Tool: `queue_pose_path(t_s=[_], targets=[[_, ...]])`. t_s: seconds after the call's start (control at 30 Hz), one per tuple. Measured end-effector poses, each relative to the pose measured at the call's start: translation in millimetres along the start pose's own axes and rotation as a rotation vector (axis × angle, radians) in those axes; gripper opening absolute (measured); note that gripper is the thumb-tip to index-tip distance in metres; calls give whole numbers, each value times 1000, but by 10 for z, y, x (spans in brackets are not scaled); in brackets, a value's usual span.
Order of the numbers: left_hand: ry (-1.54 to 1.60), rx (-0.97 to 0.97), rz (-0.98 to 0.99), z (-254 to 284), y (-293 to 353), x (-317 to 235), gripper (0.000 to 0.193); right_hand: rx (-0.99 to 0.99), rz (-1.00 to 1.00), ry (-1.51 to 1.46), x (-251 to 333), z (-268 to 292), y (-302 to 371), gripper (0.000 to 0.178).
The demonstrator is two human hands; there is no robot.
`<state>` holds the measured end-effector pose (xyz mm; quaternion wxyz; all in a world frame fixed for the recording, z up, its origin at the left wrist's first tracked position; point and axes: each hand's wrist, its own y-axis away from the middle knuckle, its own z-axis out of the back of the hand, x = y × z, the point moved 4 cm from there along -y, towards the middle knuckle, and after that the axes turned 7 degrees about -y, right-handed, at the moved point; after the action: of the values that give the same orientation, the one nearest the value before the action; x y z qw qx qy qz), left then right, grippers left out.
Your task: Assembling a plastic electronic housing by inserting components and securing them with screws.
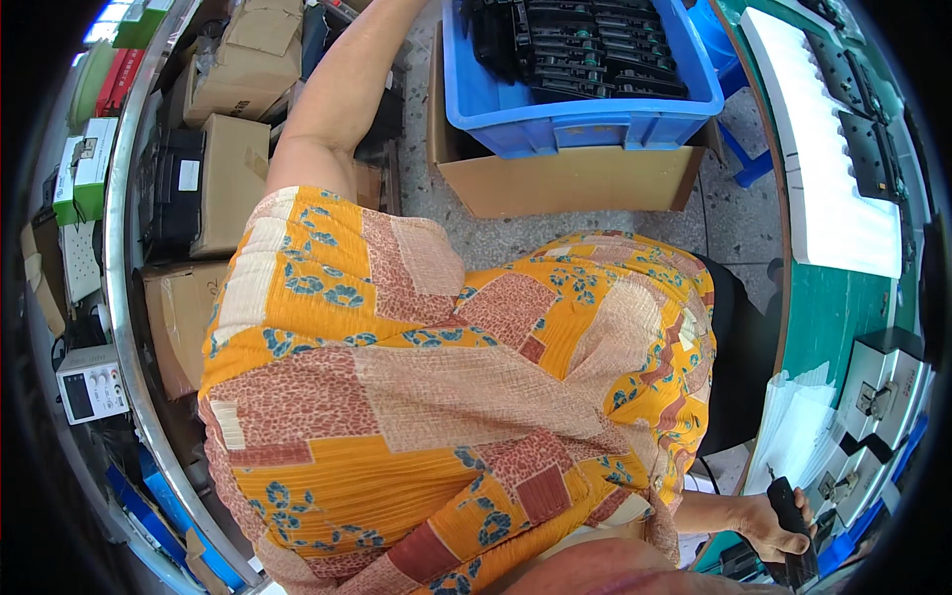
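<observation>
My left arm (332, 99) stretches away past the top edge, and its hand is out of the picture. At the lower right, my right hand (772, 526) is closed around a black screwdriver-like tool (789, 511) with a thin tip at its upper end. That hand is at the edge of the green workbench (838, 312), beside thin white sheets (793, 421). Ahead, a blue plastic crate (585, 134) holds several black plastic parts (595, 50). My yellow patterned clothing fills the middle of the view.
The crate rests over an open cardboard box (565, 183) on the speckled floor. White foam (818, 149) with black parts (868, 154) lies on the bench, near metal fixtures (878, 392). Cartons (233, 183) stand on the left, beside a metal-edged bench carrying a white instrument (94, 385).
</observation>
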<state>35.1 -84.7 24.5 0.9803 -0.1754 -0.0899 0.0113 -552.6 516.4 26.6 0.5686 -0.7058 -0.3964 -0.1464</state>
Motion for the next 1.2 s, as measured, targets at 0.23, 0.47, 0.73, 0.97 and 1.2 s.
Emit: queue_pose_path(t_s=[0.23,0.47,0.73,0.97,1.2], targets=[[12,-33,-19,-147,-164,-80,36,8,-2,-24,-23,27,-19,66],[168,-53,-94,-81,-126,-180,40,-77,18,25,94,-43,61,52],[879,-146,-83,759,755,-685,26,-133,113,507,183,-30,177,49],[1182,-150,-208,1008,1329,-1276,22,-130,669,548,1056,-286,426,54],[1404,14,-331,1501,2150,-2000,13,546,-186,-241,785,-1134,451,75]])
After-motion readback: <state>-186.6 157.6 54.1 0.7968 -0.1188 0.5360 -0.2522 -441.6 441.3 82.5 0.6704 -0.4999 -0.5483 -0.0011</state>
